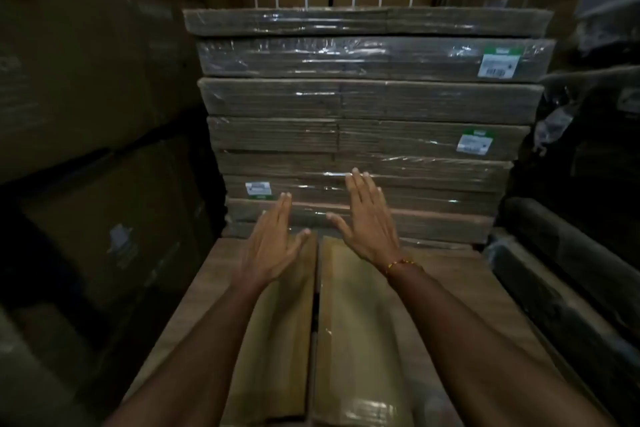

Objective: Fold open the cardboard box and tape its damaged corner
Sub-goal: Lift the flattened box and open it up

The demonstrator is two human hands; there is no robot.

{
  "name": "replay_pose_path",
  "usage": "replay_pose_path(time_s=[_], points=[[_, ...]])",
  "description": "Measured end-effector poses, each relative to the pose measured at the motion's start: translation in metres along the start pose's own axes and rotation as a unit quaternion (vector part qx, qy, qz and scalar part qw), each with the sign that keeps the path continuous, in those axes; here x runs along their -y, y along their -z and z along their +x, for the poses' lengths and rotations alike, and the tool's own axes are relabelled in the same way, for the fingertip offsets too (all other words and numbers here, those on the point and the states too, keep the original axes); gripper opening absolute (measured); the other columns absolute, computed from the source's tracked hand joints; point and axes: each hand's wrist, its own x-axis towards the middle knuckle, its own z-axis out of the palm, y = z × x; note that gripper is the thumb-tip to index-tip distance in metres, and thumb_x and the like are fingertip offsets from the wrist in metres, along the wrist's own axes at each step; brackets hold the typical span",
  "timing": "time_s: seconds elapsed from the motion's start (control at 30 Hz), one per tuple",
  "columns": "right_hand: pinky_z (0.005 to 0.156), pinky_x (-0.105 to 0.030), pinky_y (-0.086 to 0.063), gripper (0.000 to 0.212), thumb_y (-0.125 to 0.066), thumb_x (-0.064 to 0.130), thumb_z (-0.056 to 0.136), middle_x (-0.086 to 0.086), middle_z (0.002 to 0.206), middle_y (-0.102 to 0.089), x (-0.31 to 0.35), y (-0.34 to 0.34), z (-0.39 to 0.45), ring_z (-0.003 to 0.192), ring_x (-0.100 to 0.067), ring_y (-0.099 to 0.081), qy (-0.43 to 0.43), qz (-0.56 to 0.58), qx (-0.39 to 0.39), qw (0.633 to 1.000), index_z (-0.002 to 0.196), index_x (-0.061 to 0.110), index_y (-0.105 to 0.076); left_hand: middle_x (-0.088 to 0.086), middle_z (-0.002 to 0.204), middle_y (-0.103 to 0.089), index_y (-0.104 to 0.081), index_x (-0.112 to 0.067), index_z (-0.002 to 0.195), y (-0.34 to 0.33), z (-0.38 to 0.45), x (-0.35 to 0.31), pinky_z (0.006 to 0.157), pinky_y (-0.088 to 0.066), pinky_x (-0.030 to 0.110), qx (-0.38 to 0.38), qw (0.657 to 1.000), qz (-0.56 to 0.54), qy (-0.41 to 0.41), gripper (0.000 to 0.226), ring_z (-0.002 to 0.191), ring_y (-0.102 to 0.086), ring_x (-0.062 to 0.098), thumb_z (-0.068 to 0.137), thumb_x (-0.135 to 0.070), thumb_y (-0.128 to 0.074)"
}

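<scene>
With both arms stretched out ahead of me, my left hand point(273, 243) and right hand point(367, 222) hang above the far end of the box point(349, 315), fingers straight and spread flat, gripping nothing. Whether either palm touches the cardboard I cannot tell. My left thumb points right and my right thumb points left, their tips near each other but apart. A thin thread band point(403, 263) circles my right wrist.

That box lies directly below my forearms, its top flaps meeting along a dark seam point(316, 305) that runs away from me between my hands. Glossy tape point(360, 350) covers the flaps on either side of the seam.

Just past my fingertips rises a stack point(367, 121) of flat cardboard bundles in shiny plastic wrap, a few carrying white and green labels point(498, 62). Larger cartons point(86, 114) stand in shadow at my left.
</scene>
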Motion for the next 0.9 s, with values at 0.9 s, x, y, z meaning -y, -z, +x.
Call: replay_pose_path(time_s=[0.9], points=[[0.119,-0.048,-0.031,0.080,-0.037,0.076,0.089,-0.004,0.155,-0.045,0.004,-0.038,-0.263,0.144,-0.029,-0.036,-0.016,0.056,0.125,0.990,0.147,0.021,-0.047,0.010,0.162,-0.024,-0.023,-0.019,0.155,-0.029,-0.267,0.033,0.116,-0.026,0.043,0.052,0.968,-0.050,0.239,0.072,0.147,-0.026,0.029,0.093,-0.050,-0.042]])
